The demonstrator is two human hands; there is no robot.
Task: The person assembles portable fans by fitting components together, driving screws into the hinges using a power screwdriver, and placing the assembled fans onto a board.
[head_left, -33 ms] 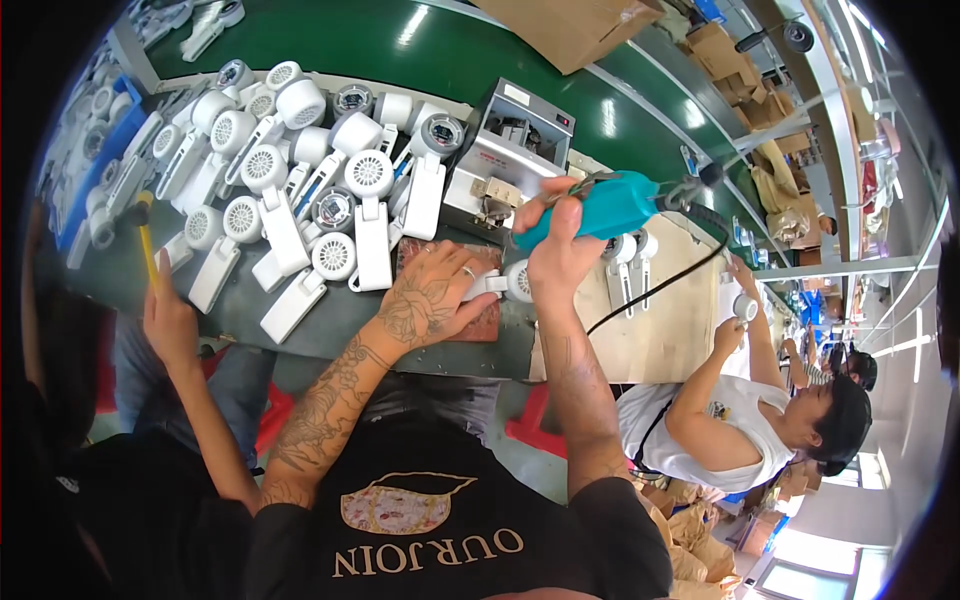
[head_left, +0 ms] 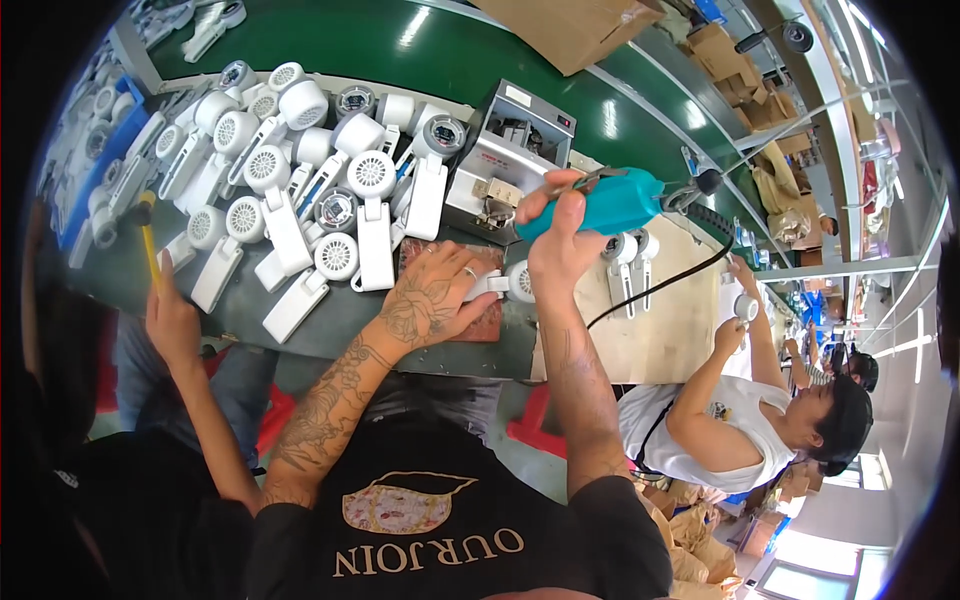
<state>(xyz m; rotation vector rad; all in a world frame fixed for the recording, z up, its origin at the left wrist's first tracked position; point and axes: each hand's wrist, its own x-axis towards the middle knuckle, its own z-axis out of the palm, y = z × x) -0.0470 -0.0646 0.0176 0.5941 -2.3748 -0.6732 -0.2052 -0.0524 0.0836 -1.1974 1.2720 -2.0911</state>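
Observation:
My right hand (head_left: 562, 228) is closed around a teal electric screwdriver (head_left: 612, 203), its black cord running off its right end. Its bit end is hidden behind my hand and wrist. My left hand (head_left: 436, 293) is closed on a white handheld fan (head_left: 488, 286) lying over a reddish mat (head_left: 470, 326). That fan's round head (head_left: 519, 281) shows beside my right wrist. Just beyond stands a grey metal screw feeder (head_left: 508, 160). To the left, several white handheld fans (head_left: 373, 235) lie in a pile, some with open heads showing inner parts.
A co-worker's hand (head_left: 172, 322) on the left holds a yellow-handled brush (head_left: 151, 240). Finished-looking fans (head_left: 626, 265) lie on cardboard (head_left: 590, 345) to the right. Another person in white (head_left: 745, 420) works farther right. A green conveyor surface (head_left: 350, 40) runs along the back.

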